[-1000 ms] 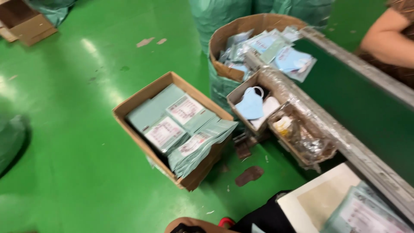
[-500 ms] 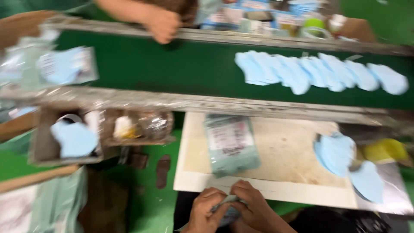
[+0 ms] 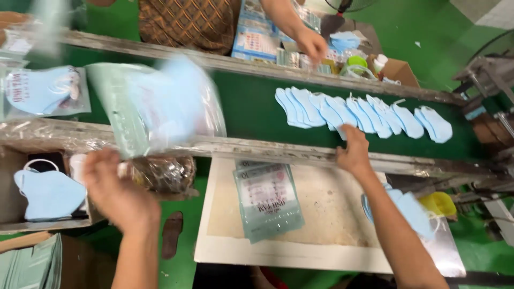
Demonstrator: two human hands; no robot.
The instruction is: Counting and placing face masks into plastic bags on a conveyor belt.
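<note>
Green belt [image 3: 251,115]; right hand [image 3: 353,152] on masks [image 3: 342,109].

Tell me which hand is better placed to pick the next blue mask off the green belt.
Right. The right hand already reaches over the belt's near rail, its fingers at the row of blue masks. The left hand is far to the side, busy holding up a packaged mask.

Bright, even overhead light with soft shadows; the clear bag [image 3: 160,104] and left hand [image 3: 118,192] are motion-blurred.
</note>
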